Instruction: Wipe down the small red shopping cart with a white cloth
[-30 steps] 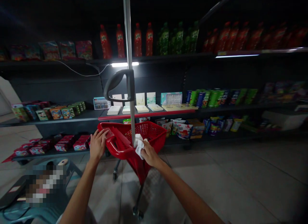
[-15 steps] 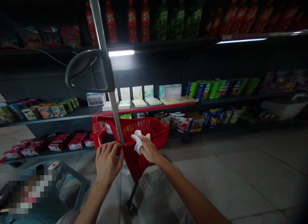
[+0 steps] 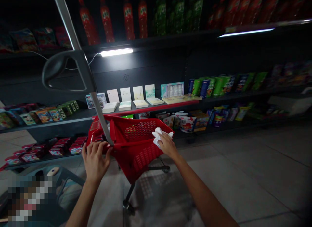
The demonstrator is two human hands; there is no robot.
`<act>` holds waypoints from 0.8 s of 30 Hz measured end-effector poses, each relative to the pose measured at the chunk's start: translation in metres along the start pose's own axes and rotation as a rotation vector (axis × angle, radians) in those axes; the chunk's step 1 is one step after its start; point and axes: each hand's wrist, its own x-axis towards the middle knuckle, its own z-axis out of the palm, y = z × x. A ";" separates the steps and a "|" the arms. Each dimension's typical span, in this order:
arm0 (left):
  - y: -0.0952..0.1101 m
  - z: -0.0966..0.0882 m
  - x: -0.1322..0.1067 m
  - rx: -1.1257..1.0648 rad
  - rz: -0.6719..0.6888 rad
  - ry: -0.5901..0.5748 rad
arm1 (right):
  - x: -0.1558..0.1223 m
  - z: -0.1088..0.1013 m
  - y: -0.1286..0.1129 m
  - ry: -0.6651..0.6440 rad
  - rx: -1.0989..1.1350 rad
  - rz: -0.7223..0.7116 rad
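A red plastic shopping trolley basket (image 3: 140, 155) on castors stands in front of me, with a mesh-patterned wall. My left hand (image 3: 95, 160) curls over its near-left rim, next to the foot of a metal pole (image 3: 91, 80). A grey plastic handle (image 3: 62, 71) tops that leaning pole. My right hand (image 3: 167, 145) presses a crumpled white cloth (image 3: 159, 137) onto the basket's far-right rim. The cloth is partly hidden under my fingers. The basket's inside looks bare where it shows.
Dark store shelves (image 3: 151, 107) hold red and green bottles, stationery, and colourful packets behind the basket. Grey floor tiles (image 3: 239, 184) spread to the right. At lower left, a teal plastic stool (image 3: 70, 184) carries a pixelated object (image 3: 29, 197).
The cloth and my right hand have moved right along the basket's rim. The basket has turned, its pole leaning further left. The shelves have shifted left and up in view.
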 end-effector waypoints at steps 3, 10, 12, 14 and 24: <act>-0.016 0.007 0.004 0.011 -0.031 -0.009 | -0.005 -0.006 0.023 0.008 -0.067 0.109; -0.038 0.024 0.008 -0.095 -0.116 0.009 | -0.016 -0.018 0.022 0.014 -0.073 0.279; -0.039 0.028 0.005 -0.141 -0.135 0.024 | -0.013 -0.024 0.009 0.056 -0.032 0.323; -0.035 0.027 0.005 -0.179 -0.155 0.024 | -0.010 -0.029 -0.006 0.093 0.026 0.352; 0.079 -0.102 -0.049 -1.217 -0.124 -0.281 | -0.007 -0.022 -0.051 -0.110 -0.193 0.143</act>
